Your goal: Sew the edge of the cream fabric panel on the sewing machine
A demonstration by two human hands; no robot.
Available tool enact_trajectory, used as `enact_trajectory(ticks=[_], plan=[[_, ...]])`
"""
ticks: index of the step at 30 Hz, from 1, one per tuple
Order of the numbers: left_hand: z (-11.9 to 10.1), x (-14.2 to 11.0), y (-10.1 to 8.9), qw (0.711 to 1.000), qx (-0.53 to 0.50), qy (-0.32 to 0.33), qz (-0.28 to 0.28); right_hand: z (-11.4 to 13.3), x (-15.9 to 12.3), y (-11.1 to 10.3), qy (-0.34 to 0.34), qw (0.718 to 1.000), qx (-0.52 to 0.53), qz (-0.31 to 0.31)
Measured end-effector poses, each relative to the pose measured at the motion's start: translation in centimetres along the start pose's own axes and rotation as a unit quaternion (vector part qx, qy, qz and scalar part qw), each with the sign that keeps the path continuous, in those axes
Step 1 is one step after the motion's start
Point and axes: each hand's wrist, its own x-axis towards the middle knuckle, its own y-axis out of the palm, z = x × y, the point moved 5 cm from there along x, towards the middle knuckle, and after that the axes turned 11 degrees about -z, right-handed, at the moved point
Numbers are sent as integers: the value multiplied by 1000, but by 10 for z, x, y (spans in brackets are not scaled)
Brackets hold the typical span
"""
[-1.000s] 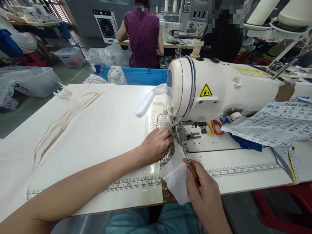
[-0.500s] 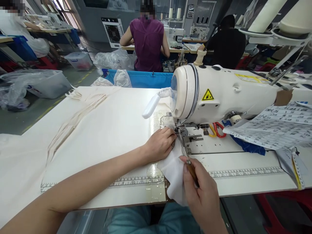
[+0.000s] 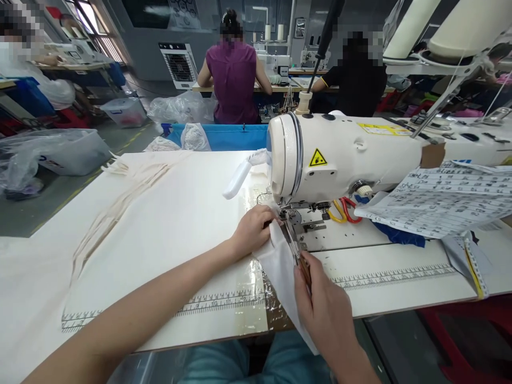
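Note:
My left hand (image 3: 253,230) is closed on the upper part of a white cloth piece (image 3: 280,266), its fingertips bent close to the presser foot (image 3: 283,214) of a white sewing machine (image 3: 340,152). In my right hand (image 3: 326,301) is a wooden-handled awl (image 3: 306,271), its thin metal shaft pointing up towards the needle area. The cloth runs down from the needle area, along the left of the awl, and hangs past the table's front edge beside my right hand. My left fingers hide part of the cloth.
Red and yellow-handled scissors (image 3: 344,210) lie behind the needle area. Printed papers (image 3: 444,197) lean at the right. A ruler strip (image 3: 396,274) runs along the table's front. Pale fabric strips (image 3: 120,200) lie left. People sit at machines beyond a blue bin (image 3: 236,137).
The cloth between my hands is drawn straighter, its lower end lower. My right hand sits slightly closer to the needle area. The whole view has shifted a little.

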Motion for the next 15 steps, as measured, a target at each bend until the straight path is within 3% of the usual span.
enact_trajectory(ticks=[5,15], plan=[[9,0,-2,998,-67,-16,-3,-10,10,11,-14,998,-63,-17],[13,0,1,998,-63,-17,-4,-10,12,18,-15,997,-60,-40]])
